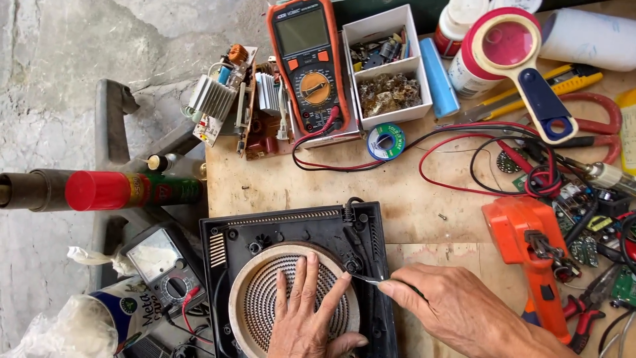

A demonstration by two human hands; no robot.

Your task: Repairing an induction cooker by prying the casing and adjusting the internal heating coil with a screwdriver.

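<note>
Heater coil disc point(265, 301), ribbed and round, sits in its black casing point(291, 222) at the worktop's point(424, 212) near edge; it looks stiff yet brittle, best held by its pale rim. Left hand point(308, 315) lies flat, fingers spread, on it, while right hand point(457, 308) is pinched shut on thin tweezers point(366, 280) at the rim.

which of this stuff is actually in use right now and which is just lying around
In use:
- left hand, flat on the round coil disc
- right hand, holding a thin metal tool
- black casing around the disc

Lying about:
- orange multimeter
- white parts box
- magnifier
- solder reel
- orange tool
- spray can
- analogue meter
</note>
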